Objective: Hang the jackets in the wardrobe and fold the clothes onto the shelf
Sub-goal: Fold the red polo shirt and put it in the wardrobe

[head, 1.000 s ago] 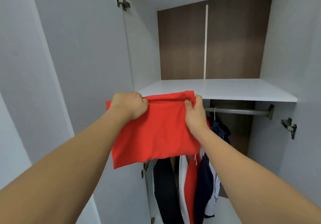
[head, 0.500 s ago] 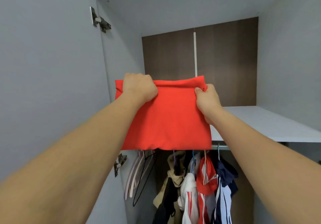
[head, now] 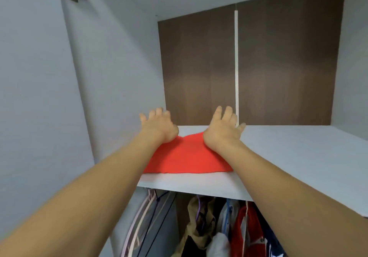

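A white shelf point(head: 288, 157) spans the wardrobe. On it, toward its left end and close to the front edge, lies a folded red garment point(head: 187, 159), flat against the board.

Matt red cloth point(head: 187, 157); smooth white shelf point(head: 288, 153); wood-grain back panel point(head: 199, 67).

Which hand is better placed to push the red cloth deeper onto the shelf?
Probably either, slightly the left hand: its heel rests on the red cloth. The right hand also rests there, fingers spread. The shelf lies bare to the right.
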